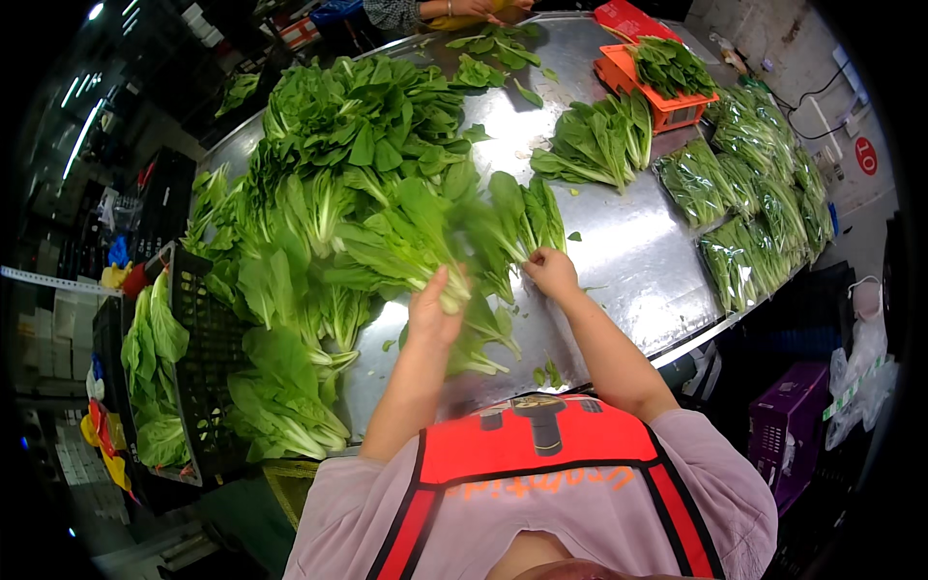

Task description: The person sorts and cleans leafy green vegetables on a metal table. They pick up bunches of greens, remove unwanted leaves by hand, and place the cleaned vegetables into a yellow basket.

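Observation:
My left hand grips a bunch of leafy greens by its pale stems, with the leaves pointing away from me. To its right, my right hand pinches the stem end of a loose leafy green, whose leaves are partly blurred. Beyond the right fingers lie upright-pointing leaves on the metal table. A large heap of leafy greens covers the far left of the table. Nearer to me on the left rests another bunch. Loose stems lie below and between my hands.
Clear plastic bags of greens are stacked at the right edge. An orange basket holds greens, with a separate bunch beside it. A black crate of greens stands left. Another person's hands show across the table.

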`<state>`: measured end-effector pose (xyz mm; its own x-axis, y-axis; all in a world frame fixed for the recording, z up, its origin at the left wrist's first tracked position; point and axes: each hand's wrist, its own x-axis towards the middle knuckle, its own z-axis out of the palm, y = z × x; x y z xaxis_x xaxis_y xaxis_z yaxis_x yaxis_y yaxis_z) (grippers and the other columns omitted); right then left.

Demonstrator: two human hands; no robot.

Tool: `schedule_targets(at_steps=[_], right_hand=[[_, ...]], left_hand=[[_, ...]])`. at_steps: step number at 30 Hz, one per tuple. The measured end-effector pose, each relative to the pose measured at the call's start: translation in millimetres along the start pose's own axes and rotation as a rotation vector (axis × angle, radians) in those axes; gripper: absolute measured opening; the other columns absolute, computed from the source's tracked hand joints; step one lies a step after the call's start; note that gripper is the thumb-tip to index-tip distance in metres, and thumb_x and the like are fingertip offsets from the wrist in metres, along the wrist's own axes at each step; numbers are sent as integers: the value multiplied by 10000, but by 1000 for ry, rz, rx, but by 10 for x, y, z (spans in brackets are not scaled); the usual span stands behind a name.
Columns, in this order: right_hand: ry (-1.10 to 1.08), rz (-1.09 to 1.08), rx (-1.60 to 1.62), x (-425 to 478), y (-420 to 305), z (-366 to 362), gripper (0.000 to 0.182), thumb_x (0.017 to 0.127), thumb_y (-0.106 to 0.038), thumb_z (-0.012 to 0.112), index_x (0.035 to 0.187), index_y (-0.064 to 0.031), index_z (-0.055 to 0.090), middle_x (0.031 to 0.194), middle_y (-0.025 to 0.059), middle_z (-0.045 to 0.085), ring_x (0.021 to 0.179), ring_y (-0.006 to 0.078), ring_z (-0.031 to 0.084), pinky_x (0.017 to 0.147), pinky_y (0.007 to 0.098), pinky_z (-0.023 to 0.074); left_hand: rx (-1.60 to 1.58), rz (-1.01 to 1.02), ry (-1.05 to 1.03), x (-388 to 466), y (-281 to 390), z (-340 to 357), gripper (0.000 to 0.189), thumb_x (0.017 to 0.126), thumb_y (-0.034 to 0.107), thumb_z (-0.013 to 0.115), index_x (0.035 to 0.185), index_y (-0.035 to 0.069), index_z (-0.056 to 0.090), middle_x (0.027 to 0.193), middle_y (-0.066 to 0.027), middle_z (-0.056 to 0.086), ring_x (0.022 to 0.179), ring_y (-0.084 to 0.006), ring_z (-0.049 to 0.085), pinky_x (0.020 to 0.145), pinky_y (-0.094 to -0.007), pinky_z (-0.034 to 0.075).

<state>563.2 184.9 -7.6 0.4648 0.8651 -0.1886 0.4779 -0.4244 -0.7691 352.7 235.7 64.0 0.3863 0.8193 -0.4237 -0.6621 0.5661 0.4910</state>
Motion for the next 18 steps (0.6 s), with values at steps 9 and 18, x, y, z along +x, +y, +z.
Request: schedule_targets(at_steps=[9, 18], right_hand=[[-251, 448, 910, -174, 51, -81, 215, 773, -125, 615, 931, 4, 546, 759, 73, 609, 618, 120, 563, 517, 225, 442], [-178, 219, 230, -84, -40, 220, 176, 761, -168, 602, 771, 8, 598, 639, 101, 600, 503, 151, 559, 449, 278, 431]], left_hand=[[-16, -19, 32, 34, -29, -47, 245, 801, 108, 603, 1015, 32, 512, 933, -79, 577, 886, -207, 571, 750, -345, 498], [-8, -8, 28, 21, -57, -58, 249, 804, 111, 599, 1023, 32, 509, 936, -90, 574, 894, -213, 570, 761, -343, 496]])
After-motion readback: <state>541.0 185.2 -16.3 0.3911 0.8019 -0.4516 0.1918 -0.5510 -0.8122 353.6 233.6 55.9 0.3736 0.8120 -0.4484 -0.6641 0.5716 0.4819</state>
